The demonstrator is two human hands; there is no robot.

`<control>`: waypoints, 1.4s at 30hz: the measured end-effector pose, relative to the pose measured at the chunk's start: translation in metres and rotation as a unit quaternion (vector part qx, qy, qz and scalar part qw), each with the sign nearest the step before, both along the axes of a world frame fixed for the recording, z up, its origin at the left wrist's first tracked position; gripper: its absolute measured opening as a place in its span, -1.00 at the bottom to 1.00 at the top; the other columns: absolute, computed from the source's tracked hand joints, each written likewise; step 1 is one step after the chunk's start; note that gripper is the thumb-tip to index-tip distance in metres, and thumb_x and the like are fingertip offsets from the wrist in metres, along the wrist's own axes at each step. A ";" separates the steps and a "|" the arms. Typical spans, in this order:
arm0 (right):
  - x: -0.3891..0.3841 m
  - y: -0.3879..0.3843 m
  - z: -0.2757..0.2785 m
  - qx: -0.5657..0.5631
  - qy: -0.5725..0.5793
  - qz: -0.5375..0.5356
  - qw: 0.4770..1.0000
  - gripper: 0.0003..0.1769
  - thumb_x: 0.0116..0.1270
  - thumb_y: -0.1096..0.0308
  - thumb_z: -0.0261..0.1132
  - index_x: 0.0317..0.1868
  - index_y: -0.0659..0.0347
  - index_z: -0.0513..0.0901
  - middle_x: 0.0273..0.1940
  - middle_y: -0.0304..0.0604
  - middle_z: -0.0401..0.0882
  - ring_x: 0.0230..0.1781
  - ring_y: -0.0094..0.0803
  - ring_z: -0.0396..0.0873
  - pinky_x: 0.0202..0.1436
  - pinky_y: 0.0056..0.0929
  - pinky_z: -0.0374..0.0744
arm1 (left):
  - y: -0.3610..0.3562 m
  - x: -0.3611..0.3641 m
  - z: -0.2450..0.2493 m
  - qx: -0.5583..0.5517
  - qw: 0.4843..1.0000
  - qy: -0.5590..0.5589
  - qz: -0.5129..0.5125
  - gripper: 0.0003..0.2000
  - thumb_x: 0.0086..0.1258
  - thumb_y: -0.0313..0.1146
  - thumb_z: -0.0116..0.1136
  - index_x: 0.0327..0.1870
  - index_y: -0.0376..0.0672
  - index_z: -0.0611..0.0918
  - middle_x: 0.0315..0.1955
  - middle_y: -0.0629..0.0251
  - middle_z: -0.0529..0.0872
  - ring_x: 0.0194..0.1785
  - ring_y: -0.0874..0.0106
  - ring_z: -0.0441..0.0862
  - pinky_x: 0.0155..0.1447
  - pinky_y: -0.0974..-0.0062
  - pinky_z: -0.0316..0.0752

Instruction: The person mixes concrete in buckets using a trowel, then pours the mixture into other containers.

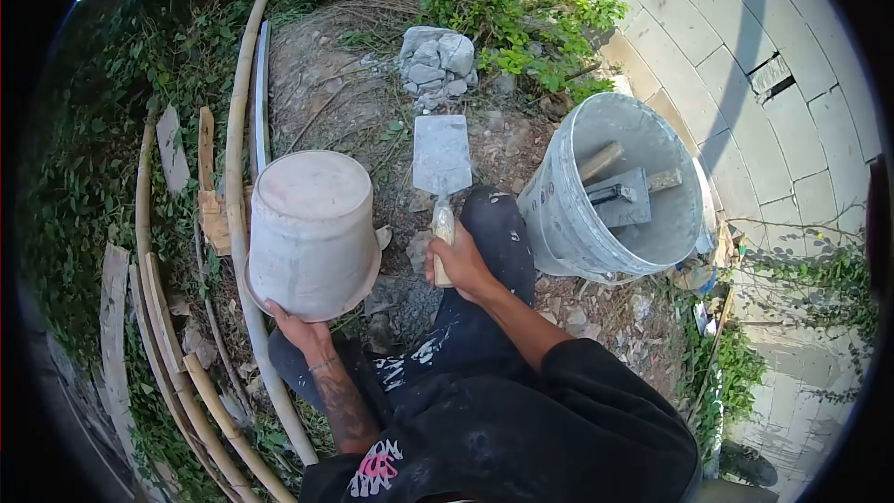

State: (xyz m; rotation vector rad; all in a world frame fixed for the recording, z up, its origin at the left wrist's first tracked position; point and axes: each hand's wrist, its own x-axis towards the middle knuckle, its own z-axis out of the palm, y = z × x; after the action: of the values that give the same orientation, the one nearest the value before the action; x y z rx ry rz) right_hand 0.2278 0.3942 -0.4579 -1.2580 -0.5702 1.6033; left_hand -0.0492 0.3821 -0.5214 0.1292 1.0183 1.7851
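My right hand (463,265) is wrapped round the wooden handle of a trowel (442,154), whose flat, square-ended blade points away from me. My left hand (303,330) grips the rim of a whitish bucket (312,233), which is upside down with its base facing up. Most of the left fingers are hidden beneath the rim. Beyond the trowel blade sits a small heap of grey rubble (438,62). To the right stands a large, mortar-smeared bucket (549,191) holding a rectangular metal tool (622,200) and wooden-handled pieces (601,161).
Bamboo poles (238,112) and weathered planks (114,317) lie along the left among green plants. A leafy bush (521,19) grows behind the rubble. Paving slabs (680,9) cover the far right, with a rectangular slot in them. Broken stones (577,317) litter the soil.
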 end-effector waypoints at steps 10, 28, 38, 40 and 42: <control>-0.008 0.003 -0.016 0.042 -0.090 0.036 0.994 -0.75 0.21 0.55 0.16 -0.12 0.31 0.32 -0.49 -0.15 0.45 -0.69 -0.43 0.48 -0.64 -0.46 0.48 | 0.019 0.044 0.071 0.001 0.910 0.414 0.015 -0.66 0.49 -0.15 0.05 -0.21 -0.34 0.61 -0.43 0.21 0.68 -0.37 0.43 0.60 -0.22 0.44 0.46; -0.058 0.065 -0.030 0.108 -0.497 0.251 0.824 -0.44 0.23 0.24 0.31 0.01 0.64 0.48 -0.08 0.12 0.60 -0.19 -0.18 0.57 -0.03 -0.23 0.51 | -0.031 0.124 -0.039 -0.106 0.576 0.765 -0.269 -0.72 0.16 -0.18 0.16 -0.21 -0.18 0.61 -0.28 0.10 0.59 -0.02 0.17 0.57 0.10 0.02 0.38; -0.054 0.084 -0.082 0.209 -0.522 0.269 0.782 -0.48 0.18 0.37 0.30 0.06 0.60 0.45 -0.02 0.17 0.58 -0.07 -0.11 0.55 0.08 -0.19 0.47 | -0.341 -0.063 -0.214 -0.768 0.437 0.438 0.166 -0.89 0.29 -0.38 0.00 -0.46 -0.12 0.45 -0.52 0.25 0.58 -0.45 0.33 0.56 -0.37 0.27 0.39; -0.060 0.081 -0.078 0.218 -0.489 0.273 0.799 -0.47 0.18 0.37 0.29 0.08 0.60 0.44 0.00 0.18 0.56 -0.04 -0.11 0.55 0.10 -0.21 0.45 | -0.385 -0.052 -0.308 -0.788 0.463 0.374 0.157 -0.92 0.26 -0.35 0.02 -0.44 -0.08 0.49 -0.50 0.32 0.60 -0.39 0.35 0.61 -0.35 0.29 0.40; -0.050 0.087 -0.084 0.215 -0.462 0.277 0.815 -0.44 0.17 0.37 0.28 0.11 0.59 0.41 0.03 0.20 0.54 0.00 -0.10 0.53 0.14 -0.24 0.42 | -0.366 -0.047 -0.255 -0.828 0.415 0.367 0.088 -0.89 0.27 -0.31 0.01 -0.45 -0.04 0.52 -0.49 0.36 0.62 -0.35 0.35 0.63 -0.34 0.31 0.41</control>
State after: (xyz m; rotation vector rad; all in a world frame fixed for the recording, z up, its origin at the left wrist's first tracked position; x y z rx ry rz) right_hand 0.1778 0.4812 -0.5424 -1.5386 -1.9447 1.0621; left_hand -0.0965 0.0160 -0.7760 -0.5180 3.0228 -0.0505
